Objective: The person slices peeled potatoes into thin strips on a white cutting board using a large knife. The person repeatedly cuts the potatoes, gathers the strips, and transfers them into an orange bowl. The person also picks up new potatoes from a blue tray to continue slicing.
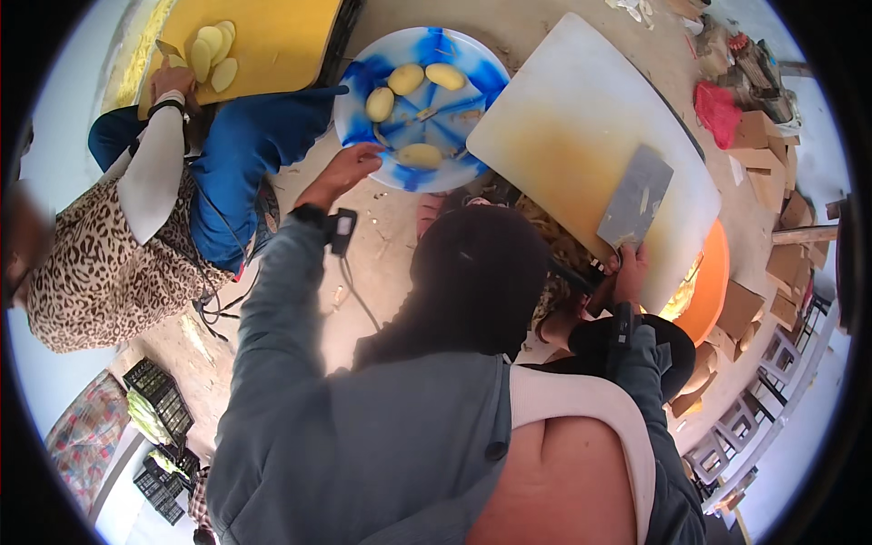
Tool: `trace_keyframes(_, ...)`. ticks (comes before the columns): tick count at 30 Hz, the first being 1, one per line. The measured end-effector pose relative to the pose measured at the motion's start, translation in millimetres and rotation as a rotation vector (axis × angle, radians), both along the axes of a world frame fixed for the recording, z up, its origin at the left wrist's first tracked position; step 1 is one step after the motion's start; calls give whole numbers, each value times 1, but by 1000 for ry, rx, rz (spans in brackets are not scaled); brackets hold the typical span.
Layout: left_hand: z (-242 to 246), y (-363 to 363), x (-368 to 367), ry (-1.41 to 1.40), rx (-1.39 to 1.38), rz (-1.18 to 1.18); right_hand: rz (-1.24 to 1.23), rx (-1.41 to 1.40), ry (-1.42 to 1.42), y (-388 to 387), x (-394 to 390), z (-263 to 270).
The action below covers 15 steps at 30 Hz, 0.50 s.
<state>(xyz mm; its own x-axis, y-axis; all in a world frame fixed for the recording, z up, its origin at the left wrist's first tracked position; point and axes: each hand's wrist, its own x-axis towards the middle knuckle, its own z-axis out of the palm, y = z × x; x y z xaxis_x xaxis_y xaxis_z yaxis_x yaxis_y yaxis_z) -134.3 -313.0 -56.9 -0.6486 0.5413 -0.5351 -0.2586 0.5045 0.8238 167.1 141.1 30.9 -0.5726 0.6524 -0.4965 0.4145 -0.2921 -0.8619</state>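
Note:
My right hand [630, 274] grips the handle of a wide cleaver [637, 194]. Its blade lies over a white cutting board [545, 102], with bits of pale scrap stuck on the metal. My left hand [347, 169] reaches to the near-left rim of a blue-and-white basin [490, 61], fingers loosely bent and nothing seen in them. Inside the basin lie several peeled potatoes; the nearest potato [420, 156] is just right of my fingertips. The middle of the board is stained yellow-brown.
At left, a co-worker's hand [170, 82] works with a knife beside potato slices [212, 51] on a yellow board [272, 41]. An orange tub [715, 286] stands under my board's right end. Cardboard boxes [759, 153] line the right side; black crates [160, 398] stand lower left.

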Motion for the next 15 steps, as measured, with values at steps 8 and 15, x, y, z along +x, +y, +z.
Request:
trace_keyframes(8, -124, 65, -49, 575, -213, 364, -14, 23, 0, 0, 1, -3)
trace_keyframes(15, -163, 98, -92, 868, -390, 242, -82, 3, -19, -5, -3, 0)
